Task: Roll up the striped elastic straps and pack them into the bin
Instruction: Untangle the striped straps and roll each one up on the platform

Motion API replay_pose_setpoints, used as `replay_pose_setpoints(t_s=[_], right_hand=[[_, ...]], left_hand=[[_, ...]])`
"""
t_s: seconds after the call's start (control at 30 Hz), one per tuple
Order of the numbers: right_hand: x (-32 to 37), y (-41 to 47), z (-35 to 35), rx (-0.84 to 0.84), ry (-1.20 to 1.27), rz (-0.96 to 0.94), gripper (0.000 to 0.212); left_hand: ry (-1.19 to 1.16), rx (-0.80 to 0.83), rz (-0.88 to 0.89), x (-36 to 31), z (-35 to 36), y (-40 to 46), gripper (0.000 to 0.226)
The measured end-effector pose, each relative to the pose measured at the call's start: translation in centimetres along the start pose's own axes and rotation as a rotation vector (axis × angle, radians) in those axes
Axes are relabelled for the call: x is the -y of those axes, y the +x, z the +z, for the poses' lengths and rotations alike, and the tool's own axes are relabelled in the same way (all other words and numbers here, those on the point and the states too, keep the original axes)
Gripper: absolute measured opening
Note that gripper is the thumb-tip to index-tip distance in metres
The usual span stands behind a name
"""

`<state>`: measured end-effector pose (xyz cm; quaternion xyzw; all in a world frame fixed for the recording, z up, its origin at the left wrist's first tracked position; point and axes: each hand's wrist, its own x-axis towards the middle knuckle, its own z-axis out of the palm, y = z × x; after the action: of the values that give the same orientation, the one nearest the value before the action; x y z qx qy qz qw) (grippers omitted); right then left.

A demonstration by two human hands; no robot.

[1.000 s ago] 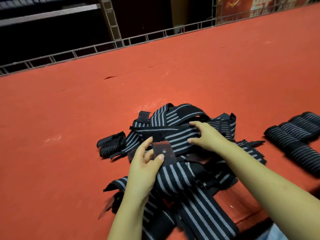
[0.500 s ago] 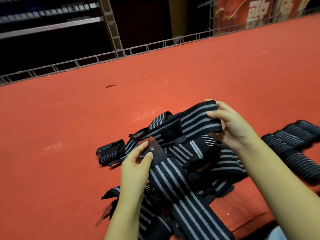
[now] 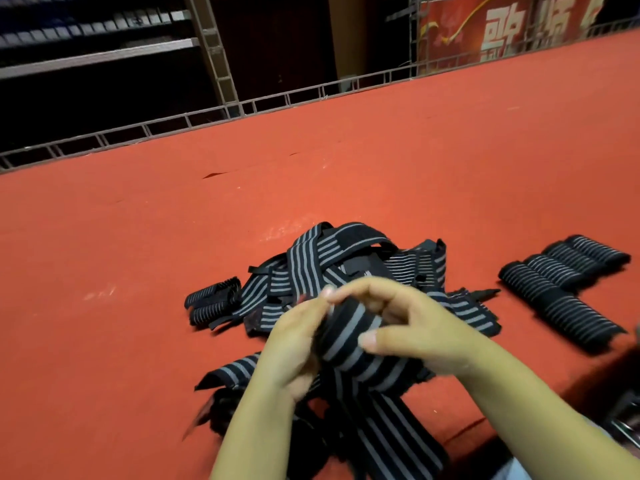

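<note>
Rolling step, likely starting. Left hand (image 3: pixel 294 344) and right hand (image 3: pixel 408 327) both curled round end of striped strap (image 3: pixel 346 337) above loose pile (image 3: pixel 332 268). Finished rolls (image 3: pixel 561 289) lying right of right hand. Bin unseen. Next: tight, even winding.

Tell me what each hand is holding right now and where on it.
Both the left hand and right hand grip one striped strap at its upper, partly rolled end; its tail trails toward the camera.

place: warehouse workshop | signs: red worktable (image 3: pixel 450 161); metal shelving (image 3: pixel 104 57); banner (image 3: pixel 502 32)
</note>
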<state>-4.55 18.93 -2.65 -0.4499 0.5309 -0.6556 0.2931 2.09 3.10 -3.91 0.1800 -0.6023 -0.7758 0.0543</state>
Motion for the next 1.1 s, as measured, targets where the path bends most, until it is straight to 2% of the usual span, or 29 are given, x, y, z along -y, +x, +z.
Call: replay_pose_setpoints(t_s=[0.07,0.17,0.23,0.33,0.37,0.43,0.53,0.57,0.7,0.83,0.9,1.1], right_hand=[[-0.6,-1.0,0.5,-0.08,-0.115,0.017,0.037],[-1.1,-1.5,-0.7,-0.47,-0.101,0.076,0.022],[-1.8,-1.0,-1.9,-0.64,-0.119,0.232,0.021],[-2.4,0.7,-2.2,-0.53,-0.073,0.403,0.034],[-2.5,1.3,-2.0,-0.499,-0.022,0.393,0.037],[-2.1,2.5,-1.8,-0.552,0.098,0.302,0.038],[-0.7,3.7,-1.9,-0.731,0.275,0.14,0.01],[-0.3,3.8,-1.9,-0.755,0.282,0.097,0.006],[0.5,3.3,-2.0,-0.713,0.326,-0.045,0.021],[0.4,2.0,-1.6,-0.669,0.24,-0.033,0.02],[0.2,1.3,-1.5,-0.628,0.171,-0.03,0.021],[-0.2,-0.3,-1.0,-0.534,0.093,-0.012,0.028]], left_hand=[[0.053,-0.014,0.035,0.7,-0.4,-0.1,0.018],[0.084,-0.073,0.119,0.9,-0.8,-0.5,0.032],[0.121,-0.077,0.208,0.7,-0.8,-0.9,0.035],[0.241,0.016,0.312,0.2,-0.6,-1.8,0.039],[0.293,0.046,0.338,0.1,-0.4,-2.1,0.039],[0.353,0.083,0.363,-0.2,-0.1,-2.8,0.04],[0.365,0.079,0.34,-0.2,-0.4,-3.2,0.038],[0.347,0.063,0.322,-0.2,-0.7,-3.1,0.037],[0.188,-0.055,0.234,-0.2,-0.7,-2.7,0.024],[-0.007,-0.204,0.142,-0.3,-0.4,-1.6,0.03],[-0.043,-0.227,0.122,-0.6,-0.4,-1.2,0.034],[-0.231,-0.363,0.197,-1.7,-1.3,0.4,0.029]])
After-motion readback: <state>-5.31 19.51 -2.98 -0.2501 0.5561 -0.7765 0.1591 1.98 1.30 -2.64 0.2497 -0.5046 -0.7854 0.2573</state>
